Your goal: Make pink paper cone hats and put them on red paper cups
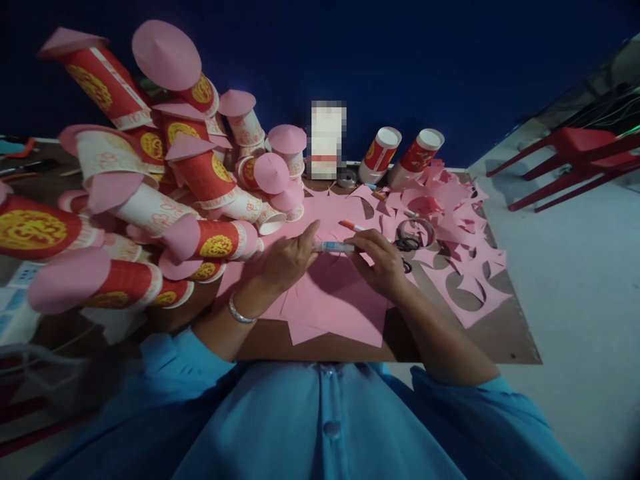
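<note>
A slim white tube with a blue label (334, 247) lies level between my two hands above pink paper sheets (340, 300). My left hand (290, 260) grips its left end, with a finger pointing up. The fingers of my right hand (381, 262) are closed around the right end. Just beyond the tube, an orange-and-white pen (351, 226) rests on the paper. Black-handled scissors (407, 245) sit beside my right hand, partly hidden by it.
Red and white paper cups with pink cones (215, 237) are heaped at left. Two cup stacks (383, 150) stand at the back, near a blurred upright box (327, 137). Cut pink scraps (465, 280) and a tape roll (417, 231) cover the right side. Red stools (583, 147) stand beyond.
</note>
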Motion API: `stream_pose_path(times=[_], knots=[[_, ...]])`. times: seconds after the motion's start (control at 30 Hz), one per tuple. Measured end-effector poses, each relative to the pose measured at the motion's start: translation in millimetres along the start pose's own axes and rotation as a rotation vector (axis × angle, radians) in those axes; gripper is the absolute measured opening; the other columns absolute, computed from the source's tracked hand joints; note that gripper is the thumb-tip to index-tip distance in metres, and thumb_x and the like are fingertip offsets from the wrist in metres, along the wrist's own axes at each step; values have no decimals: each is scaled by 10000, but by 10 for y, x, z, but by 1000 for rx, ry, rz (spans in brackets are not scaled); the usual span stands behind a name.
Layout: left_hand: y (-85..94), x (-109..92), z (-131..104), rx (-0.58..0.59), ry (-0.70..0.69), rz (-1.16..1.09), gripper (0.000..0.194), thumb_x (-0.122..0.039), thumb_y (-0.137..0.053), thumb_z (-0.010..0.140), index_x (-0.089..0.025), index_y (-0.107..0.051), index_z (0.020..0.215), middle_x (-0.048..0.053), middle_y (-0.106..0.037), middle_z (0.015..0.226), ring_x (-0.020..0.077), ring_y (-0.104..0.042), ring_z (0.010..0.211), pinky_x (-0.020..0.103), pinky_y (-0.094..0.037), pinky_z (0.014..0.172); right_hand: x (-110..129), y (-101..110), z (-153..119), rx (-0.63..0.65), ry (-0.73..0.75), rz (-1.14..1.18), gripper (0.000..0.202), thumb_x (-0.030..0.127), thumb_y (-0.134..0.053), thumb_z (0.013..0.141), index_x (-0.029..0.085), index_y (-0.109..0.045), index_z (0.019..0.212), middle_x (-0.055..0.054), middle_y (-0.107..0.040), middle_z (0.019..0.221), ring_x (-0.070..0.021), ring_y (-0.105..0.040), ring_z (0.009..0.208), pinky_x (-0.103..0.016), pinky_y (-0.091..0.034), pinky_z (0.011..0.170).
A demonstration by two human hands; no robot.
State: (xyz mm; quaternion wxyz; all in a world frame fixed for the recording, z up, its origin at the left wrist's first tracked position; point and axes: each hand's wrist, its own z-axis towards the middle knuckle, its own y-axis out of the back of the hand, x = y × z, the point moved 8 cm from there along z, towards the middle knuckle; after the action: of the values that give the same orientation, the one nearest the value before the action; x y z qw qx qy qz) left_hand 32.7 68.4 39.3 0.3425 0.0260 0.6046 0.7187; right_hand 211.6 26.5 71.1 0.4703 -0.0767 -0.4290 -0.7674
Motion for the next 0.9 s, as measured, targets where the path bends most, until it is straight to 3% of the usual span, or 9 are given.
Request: stream_pose_path(times=[0.13, 0.33, 0.47, 0.57, 0.63, 0.7, 0.8, 0.9], knots=[[-29, -57, -10, 33, -46, 2, 487, -370, -481, 1066, -147, -573, 1489, 112, -767, 837, 219, -695, 708, 325, -550, 700, -9, -9, 14, 44, -43, 35, 217, 209, -577, 1012, 257, -712, 1175, -99, -706, 1011, -243, -699, 938, -420, -627, 817], [-42, -93, -10, 23, -94, 59, 469, -345, -437, 1086, -141, -575, 1485, 161, -800, 1017, 221, -735, 758, 336, -566, 703, -42, -24, 12, 15, -174, 113, 144, 281, -598, 1029, 225, -715, 1091, -82, -687, 923, -216, -657, 806, -354, -561, 696], [-56, -106, 16, 6, -110, 102, 458, -293, -527, 1056, -139, -550, 1486, 154, -801, 1096, 250, -768, 877, 346, -596, 729, -151, -77, -17, 6, -284, 185, 199, 377, -614, 1028, 215, -730, 1034, -73, -691, 893, -197, -648, 753, -322, -543, 642], [-5, -116, 43, -53, -95, 71, 570, -294, -651, 999, -131, -480, 1517, 164, -770, 1234, 261, -765, 1011, 345, -610, 812, -334, -9, -27, -53, -349, 218, 235, 410, -624, 1017, 211, -739, 1066, -87, -724, 964, -194, -678, 762, -324, -573, 658], [51, -115, 56, -89, -75, 28, 561, -292, -683, 980, -136, -498, 1486, 168, -745, 1286, 246, -759, 1018, 343, -605, 858, -516, 146, -35, -145, -391, 115, 212, 386, -643, 1000, 216, -743, 1078, -84, -741, 988, -200, -688, 765, -339, -583, 682], [92, -118, 68, -90, -66, -12, 398, -251, -660, 987, -153, -597, 1367, 143, -754, 1236, 224, -754, 962, 339, -595, 858, -692, 321, -49, -216, -422, -97, 157, 315, -658, 967, 210, -748, 1042, -85, -749, 972, -208, -677, 756, -355, -576, 702], [105, -113, 91, -22, -56, -69, 200, -205, -614, 996, -179, -695, 1177, 96, -767, 1128, 207, -736, 916, 327, -574, 816, -938, 406, -83, -160, -499, -352, 145, 202, -634, 926, 189, -746, 1018, -93, -746, 954, -223, -677, 804, -373, -563, 763], [89, -75, 104, 106, -7, -132, 163, -227, -620, 990, -184, -718, 1112, 76, -761, 1083, 202, -721, 912, 328, -560, 829, -1037, 348, -117, -90, -512, -457, 146, 161, -619, 913, 184, -742, 989, -111, -735, 1016, -265, -677, 952, -426, -544, 887]])
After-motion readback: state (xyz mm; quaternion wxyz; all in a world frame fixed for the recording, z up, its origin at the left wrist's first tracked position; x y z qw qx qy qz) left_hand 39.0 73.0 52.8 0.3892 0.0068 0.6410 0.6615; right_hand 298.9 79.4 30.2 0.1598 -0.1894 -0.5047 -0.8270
